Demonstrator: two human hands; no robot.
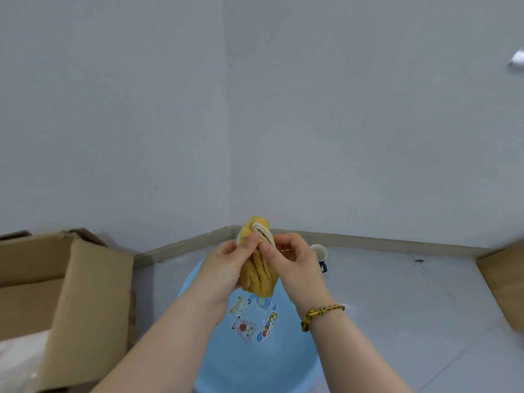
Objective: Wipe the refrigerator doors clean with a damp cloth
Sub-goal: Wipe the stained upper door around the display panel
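A bunched, twisted yellow cloth [259,272] hangs upright between both hands above a light blue plastic basin [255,361] with cartoon prints on its bottom. My left hand [226,265] grips the cloth from the left side. My right hand [292,259], with a yellow braided bracelet on its wrist, pinches the cloth's upper part from the right. The cloth's top end sticks out above the fingers. No refrigerator is in view.
The basin stands on a grey floor in a room corner with pale walls and a beige skirting board [368,239]. An open cardboard box [73,302] stands at the left, another piece of cardboard [504,282] at the right. A small white and dark cup [319,255] sits behind the basin.
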